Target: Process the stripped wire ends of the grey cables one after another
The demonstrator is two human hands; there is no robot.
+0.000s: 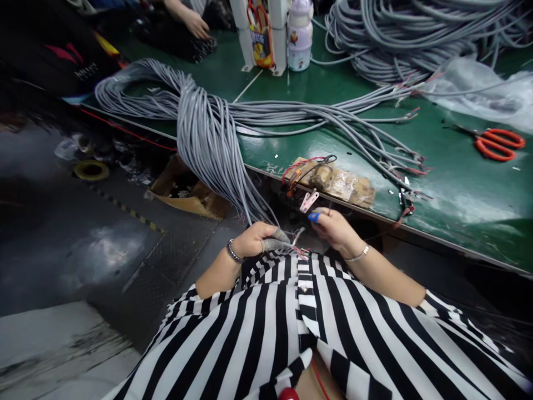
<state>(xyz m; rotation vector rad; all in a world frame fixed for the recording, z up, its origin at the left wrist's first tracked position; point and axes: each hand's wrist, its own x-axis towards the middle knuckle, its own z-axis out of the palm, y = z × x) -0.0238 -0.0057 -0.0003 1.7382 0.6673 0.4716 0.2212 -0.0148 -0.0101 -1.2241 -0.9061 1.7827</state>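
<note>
My left hand (264, 239) is closed around the end of a grey cable (287, 244), with grey coverings on its fingertips. Thin red and pale wires (300, 253) fan out from that end, in front of the striped shirt. To the right, my right hand (336, 230) is pinched closed, with a blue covering on one fingertip; what it grips, if anything, is hidden. Just beyond those fingertips is a pink clip (308, 201), close to a worn wooden block (353, 189) on the table edge. From the table, a thick bundle of grey cables (208, 125) droops towards my left hand.
On the green table (466, 216) lie orange-handled scissors (497, 144), a plastic bag (478, 91) and a large cable coil (395, 33). A pale purple bottle (300, 39) stands at the back. Another person's hand (195, 23) is far left. Below sits a cardboard box (187, 197).
</note>
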